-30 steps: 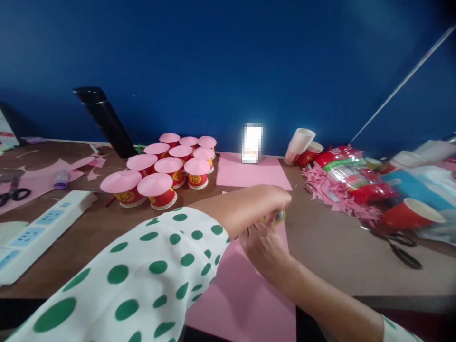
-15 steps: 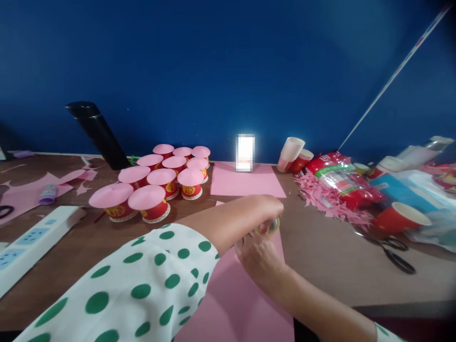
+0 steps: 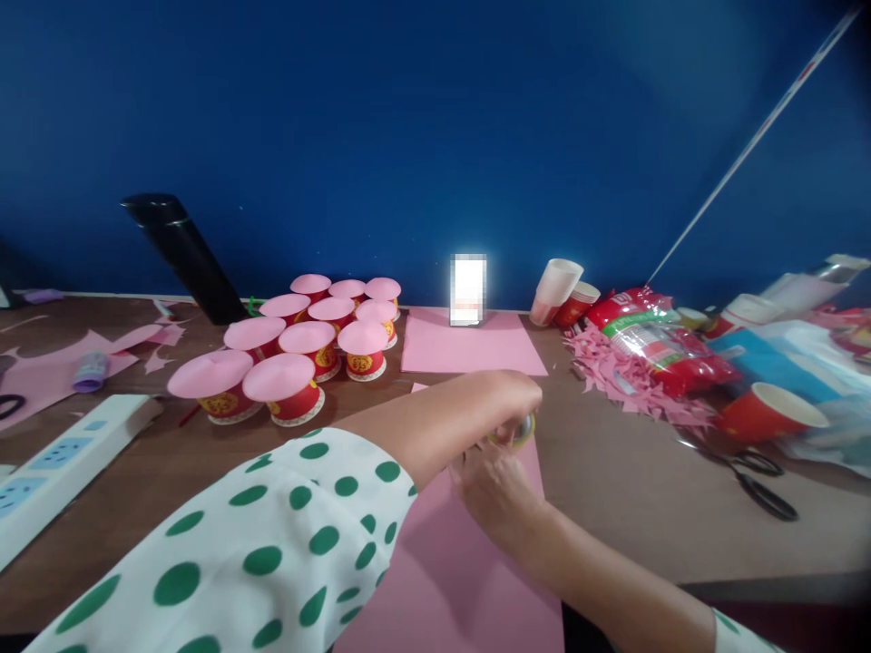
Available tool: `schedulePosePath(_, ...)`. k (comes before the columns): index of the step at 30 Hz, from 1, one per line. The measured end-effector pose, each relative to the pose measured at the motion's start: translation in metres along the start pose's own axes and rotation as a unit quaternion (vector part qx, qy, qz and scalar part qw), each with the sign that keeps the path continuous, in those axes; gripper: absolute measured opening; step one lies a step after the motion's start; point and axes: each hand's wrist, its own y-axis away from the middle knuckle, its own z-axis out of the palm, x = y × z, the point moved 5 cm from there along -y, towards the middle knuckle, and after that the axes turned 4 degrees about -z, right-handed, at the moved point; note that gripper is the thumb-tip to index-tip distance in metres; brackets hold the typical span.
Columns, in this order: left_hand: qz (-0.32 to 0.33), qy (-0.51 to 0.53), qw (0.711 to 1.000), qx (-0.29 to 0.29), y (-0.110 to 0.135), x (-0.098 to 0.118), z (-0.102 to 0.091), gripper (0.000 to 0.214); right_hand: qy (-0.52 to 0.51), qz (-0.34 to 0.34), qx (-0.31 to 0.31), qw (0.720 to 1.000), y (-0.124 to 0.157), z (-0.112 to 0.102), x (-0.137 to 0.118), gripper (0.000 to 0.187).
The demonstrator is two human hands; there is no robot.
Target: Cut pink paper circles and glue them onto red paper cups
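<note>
My left hand and right hand pinched what looked like a tape roll, whose loose end might snag the paper.

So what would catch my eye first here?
Probably the cluster of red cups capped with pink paper, left of centre on the table. Next, two hands meet mid-table over a pink sheet: the left hand, from a green-dotted sleeve, holds a small roll, with the right hand just below it. Pink shreds are piled at the right.
</note>
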Motion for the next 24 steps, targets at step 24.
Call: schedulePosePath(24,-0.016,-0.091,0.995,-0.037,0.004,0.002,0.001,0.079,0.003,0.002,0.079,0.997,0.017,-0.007,0.001,0.024)
